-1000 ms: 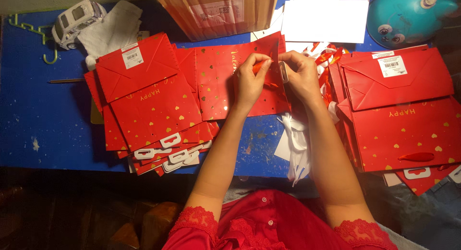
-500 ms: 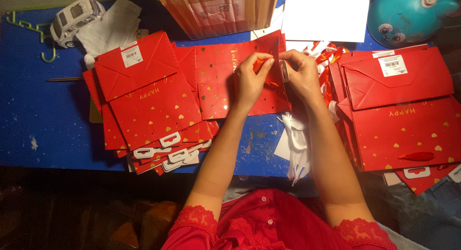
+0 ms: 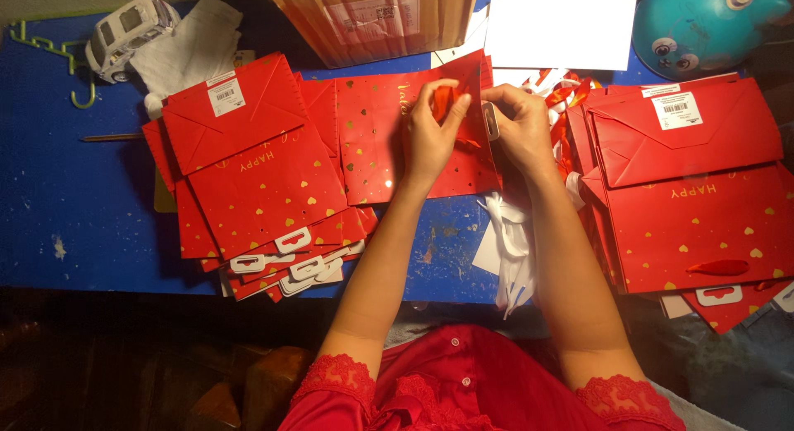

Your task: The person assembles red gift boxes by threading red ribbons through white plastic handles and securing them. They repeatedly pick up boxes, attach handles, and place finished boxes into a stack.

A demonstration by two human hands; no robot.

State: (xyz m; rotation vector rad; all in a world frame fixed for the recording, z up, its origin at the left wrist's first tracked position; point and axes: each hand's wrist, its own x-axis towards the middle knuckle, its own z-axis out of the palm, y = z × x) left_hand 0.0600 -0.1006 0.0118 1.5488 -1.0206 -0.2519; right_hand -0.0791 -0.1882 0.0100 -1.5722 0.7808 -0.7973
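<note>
A flat red paper gift bag (image 3: 376, 137) with gold hearts lies on the blue table (image 3: 74, 199) in front of me. My left hand (image 3: 430, 129) pinches a red ribbon (image 3: 444, 100) at the bag's right edge. My right hand (image 3: 517, 125) grips that same edge from the other side, with a small pale tag between its fingers. A stack of folded red bags (image 3: 256, 174) lies to the left, another stack (image 3: 695, 199) to the right.
A cardboard box (image 3: 372, 17) and white sheets (image 3: 562, 26) stand at the back. A teal round toy (image 3: 703, 26) sits far right, a white toy car (image 3: 124, 34) and green hooks (image 3: 50, 55) far left. White ribbons (image 3: 509, 249) hang over the front edge.
My hands have stayed at the bag's right edge. The fingers shifted slightly on the ribbon; nothing else moved.
</note>
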